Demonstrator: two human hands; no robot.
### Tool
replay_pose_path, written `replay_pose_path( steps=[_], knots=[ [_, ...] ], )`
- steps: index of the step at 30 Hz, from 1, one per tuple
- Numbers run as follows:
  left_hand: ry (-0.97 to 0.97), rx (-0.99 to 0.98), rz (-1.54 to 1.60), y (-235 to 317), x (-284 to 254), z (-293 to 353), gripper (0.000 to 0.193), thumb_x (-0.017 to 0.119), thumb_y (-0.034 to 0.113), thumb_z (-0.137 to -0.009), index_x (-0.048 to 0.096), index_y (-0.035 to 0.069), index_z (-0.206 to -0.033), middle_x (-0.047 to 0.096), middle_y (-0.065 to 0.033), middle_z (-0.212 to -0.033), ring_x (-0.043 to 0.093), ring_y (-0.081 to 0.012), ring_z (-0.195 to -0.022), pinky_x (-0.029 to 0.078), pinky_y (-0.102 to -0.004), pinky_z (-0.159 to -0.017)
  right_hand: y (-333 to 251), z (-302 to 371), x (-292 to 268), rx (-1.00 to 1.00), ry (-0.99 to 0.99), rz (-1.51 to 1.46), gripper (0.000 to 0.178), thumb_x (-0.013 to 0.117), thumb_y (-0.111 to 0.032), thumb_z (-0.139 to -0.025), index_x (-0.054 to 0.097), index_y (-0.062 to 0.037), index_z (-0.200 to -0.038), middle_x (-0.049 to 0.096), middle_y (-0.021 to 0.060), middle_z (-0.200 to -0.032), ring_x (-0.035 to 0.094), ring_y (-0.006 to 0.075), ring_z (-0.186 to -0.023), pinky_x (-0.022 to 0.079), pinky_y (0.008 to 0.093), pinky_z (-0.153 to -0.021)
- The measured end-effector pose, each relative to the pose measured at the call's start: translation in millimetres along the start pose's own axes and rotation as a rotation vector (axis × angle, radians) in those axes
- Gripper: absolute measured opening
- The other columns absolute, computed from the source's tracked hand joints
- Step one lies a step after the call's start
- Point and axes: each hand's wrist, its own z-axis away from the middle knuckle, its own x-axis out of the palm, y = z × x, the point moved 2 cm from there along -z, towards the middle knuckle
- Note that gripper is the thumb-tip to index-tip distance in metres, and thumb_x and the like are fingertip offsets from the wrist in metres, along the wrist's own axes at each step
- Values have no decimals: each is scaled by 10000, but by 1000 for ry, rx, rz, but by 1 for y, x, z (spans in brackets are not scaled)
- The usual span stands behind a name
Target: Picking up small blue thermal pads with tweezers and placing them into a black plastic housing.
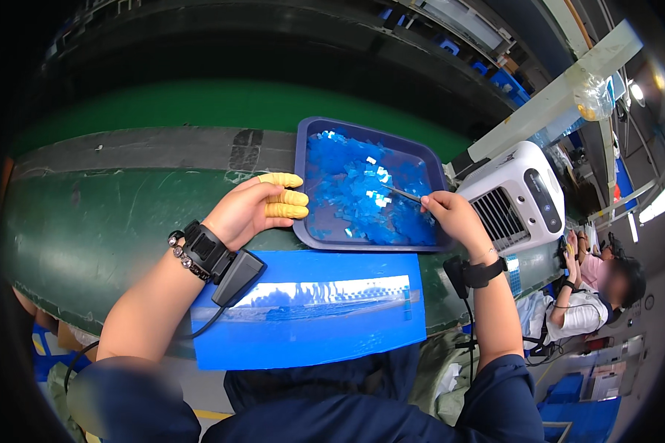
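Observation:
A dark purple-blue tray [377, 246] sits on the green worktable. Many thin, shiny blue pieces [340, 177] lie heaped in it, a few reflecting white. My right hand [459, 218] grips metal tweezers [405, 194] over the tray's right part, their tips among the pieces; whether they hold a piece is too small to tell. At the tray's left rim is my left hand [245, 210], with yellow finger cots on three fingers. Those fingers are stretched out and apart, and nothing shows in them. Both wrists carry black strapped devices.
A blue board [310, 340] with a shiny clear strip [325, 294] lies at the table's near edge. Right of the tray stands a white vented machine [513, 196]. Cables hang from both wrist devices. Other people [580, 303] sit farther right.

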Motion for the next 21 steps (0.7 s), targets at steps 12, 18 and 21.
replay_pose_path(
  steps=[12,18,21],
  knots=[
    [-24,-5,-11,0,-3,0,283,391,131,-869,478,11,-1110,584,-124,-982,587,-220,-905,469,-307,-771,-18,-13,17,-33,-111,-198,235,527,-197,-848,592,-1,-736,554,0,-578,479,67,-596,386,204,-594],
    [-6,-3,7,0,-2,0,276,370,112,-871,480,3,-1101,594,-122,-958,599,-214,-865,483,-297,-736,-21,-10,17,-24,-54,-219,212,532,-178,-845,594,-6,-739,571,1,-584,470,49,-585,367,194,-568],
    [-9,-3,9,0,-2,0,278,368,110,-872,478,1,-1102,594,-122,-958,599,-214,-864,484,-297,-735,-21,-5,14,-17,-9,-228,210,540,-190,-835,600,-14,-736,574,-4,-571,452,49,-542,352,203,-516]
  ],
)
